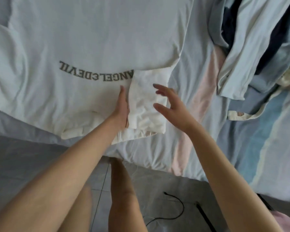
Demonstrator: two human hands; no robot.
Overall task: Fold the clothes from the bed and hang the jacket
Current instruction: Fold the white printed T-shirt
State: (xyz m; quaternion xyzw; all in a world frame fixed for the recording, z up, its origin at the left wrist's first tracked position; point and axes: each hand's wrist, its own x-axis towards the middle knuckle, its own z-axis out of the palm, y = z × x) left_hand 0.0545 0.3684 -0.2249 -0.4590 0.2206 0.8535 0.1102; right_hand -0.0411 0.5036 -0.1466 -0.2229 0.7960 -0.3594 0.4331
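Note:
A white T-shirt [83, 39] with dark lettering lies spread flat on the bed, its print upside down to me. Its right sleeve [146, 99] is folded inward over the body. My left hand [121, 108] lies edge-on with straight fingers along the fold line, pressing the shirt beside the sleeve. My right hand [170, 104] hovers just above the sleeve's right edge, fingers spread and relaxed, holding nothing. At the upper right lies a heap of other clothes [251, 44], light blue and dark navy pieces mixed; I cannot tell which is the jacket.
The bed sheet [199, 91] is pale blue with a pink stripe and a darker blue band at the right. The bed's near edge runs across the lower middle. Below it is grey tiled floor [157, 185] with a black cable [177, 206]. My bare legs stand against the bed.

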